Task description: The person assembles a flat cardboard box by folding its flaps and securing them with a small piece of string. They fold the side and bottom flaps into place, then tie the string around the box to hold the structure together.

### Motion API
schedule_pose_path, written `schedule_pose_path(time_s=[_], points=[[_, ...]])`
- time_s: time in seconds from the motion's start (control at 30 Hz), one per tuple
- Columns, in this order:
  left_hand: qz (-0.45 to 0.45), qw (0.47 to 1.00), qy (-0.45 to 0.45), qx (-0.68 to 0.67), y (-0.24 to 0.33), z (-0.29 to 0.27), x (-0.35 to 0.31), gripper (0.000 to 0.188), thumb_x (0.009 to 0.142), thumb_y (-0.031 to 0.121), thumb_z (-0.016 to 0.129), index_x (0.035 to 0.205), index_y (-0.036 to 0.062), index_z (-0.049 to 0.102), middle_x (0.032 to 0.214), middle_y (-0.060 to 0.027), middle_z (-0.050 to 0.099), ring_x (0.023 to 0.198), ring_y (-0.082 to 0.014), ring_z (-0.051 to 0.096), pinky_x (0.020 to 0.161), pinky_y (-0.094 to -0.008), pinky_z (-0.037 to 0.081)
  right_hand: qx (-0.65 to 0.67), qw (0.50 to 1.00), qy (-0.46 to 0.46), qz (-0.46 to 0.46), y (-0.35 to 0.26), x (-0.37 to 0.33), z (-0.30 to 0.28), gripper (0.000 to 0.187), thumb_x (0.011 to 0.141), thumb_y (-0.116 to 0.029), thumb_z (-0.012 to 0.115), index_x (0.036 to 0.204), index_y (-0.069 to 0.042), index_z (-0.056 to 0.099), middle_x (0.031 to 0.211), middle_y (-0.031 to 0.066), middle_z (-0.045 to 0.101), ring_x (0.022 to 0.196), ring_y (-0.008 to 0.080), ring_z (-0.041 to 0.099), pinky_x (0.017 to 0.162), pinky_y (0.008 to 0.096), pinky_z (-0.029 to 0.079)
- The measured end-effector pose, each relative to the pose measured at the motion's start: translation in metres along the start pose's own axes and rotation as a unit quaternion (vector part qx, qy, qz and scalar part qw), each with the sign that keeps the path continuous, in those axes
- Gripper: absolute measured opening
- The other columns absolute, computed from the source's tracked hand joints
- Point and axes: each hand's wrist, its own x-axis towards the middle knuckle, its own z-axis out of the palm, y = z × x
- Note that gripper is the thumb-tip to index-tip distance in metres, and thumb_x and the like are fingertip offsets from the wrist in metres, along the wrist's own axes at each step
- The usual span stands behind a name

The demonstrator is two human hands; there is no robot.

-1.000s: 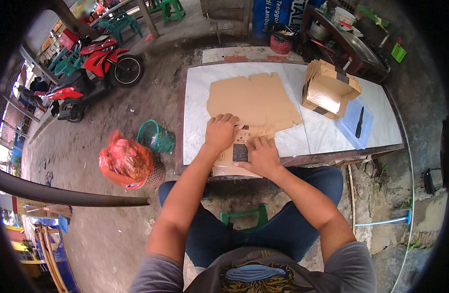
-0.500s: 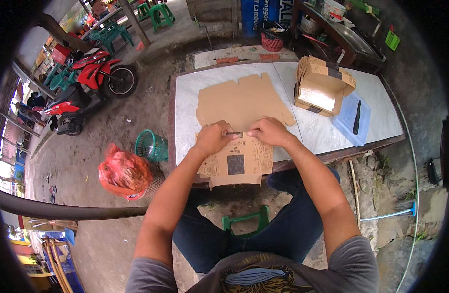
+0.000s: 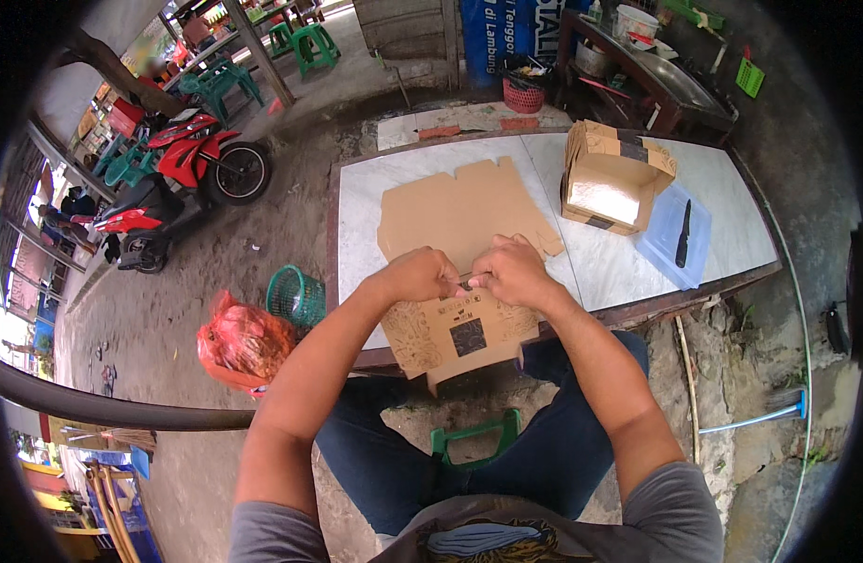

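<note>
A flat brown cardboard box blank [image 3: 469, 216] lies on the table, its plain part toward the far side. Its near part carries dark printed drawings and a dark square, and hangs over the table's near edge with a flap pointing down. My left hand [image 3: 424, 274] pinches the cardboard at the fold line between the two parts. Close beside it, my right hand [image 3: 512, 273] grips the same fold with bent fingers. A small dark printed patch shows between my fingertips. The fingers hide the rest of the fold.
Folded cardboard boxes [image 3: 614, 178] stand at the table's right. Beside them a black knife [image 3: 683, 235] lies on a translucent blue plastic box [image 3: 656, 246]. A green basket [image 3: 295, 296] and a red plastic bag [image 3: 244, 342] stand left of the marble-look table [image 3: 361, 206]. A red motorcycle [image 3: 183, 174] is parked farther left.
Both hands have drawn closer together along the fold. The printed near part has tilted and bent down more over the table's edge. The view has shifted slightly.
</note>
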Motion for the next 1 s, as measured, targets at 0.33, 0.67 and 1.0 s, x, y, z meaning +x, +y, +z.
schedule_pose_path(time_s=[0.33,0.67,1.0], points=[[0.001,1.0,-0.004,0.004,0.009,-0.003,-0.007,0.035,0.091,0.026,0.079,0.075,-0.0035,0.068,0.063,-0.0151,0.062,0.059,-0.0192,0.054,0.061,-0.0395,0.047,-0.007,0.999,-0.02,0.032,-0.017,-0.005,-0.008,0.016,0.09,-0.033,0.074,0.085,-0.019,0.078,0.08,0.0034,0.072,0.102,0.0251,0.06,0.094,0.0444,0.038],[-0.024,0.998,-0.03,0.055,0.01,-0.016,-0.029,0.044,0.094,0.033,0.078,0.074,-0.0041,0.065,0.06,-0.0165,0.055,0.058,-0.0201,0.051,0.058,-0.0403,0.044,-0.011,0.999,-0.008,0.04,-0.012,-0.014,-0.021,0.026,0.089,-0.041,0.074,0.085,-0.016,0.078,0.084,0.0057,0.072,0.101,0.0262,0.063,0.095,0.0445,0.039],[-0.009,1.0,0.003,0.019,-0.016,-0.011,-0.046,0.043,0.097,0.031,0.075,0.073,-0.0033,0.062,0.061,-0.014,0.051,0.059,-0.0173,0.048,0.058,-0.0381,0.043,0.008,0.999,0.009,0.029,0.0,-0.011,-0.025,0.028,0.089,-0.042,0.075,0.079,-0.016,0.077,0.078,0.0049,0.068,0.095,0.0268,0.062,0.097,0.0431,0.038]])
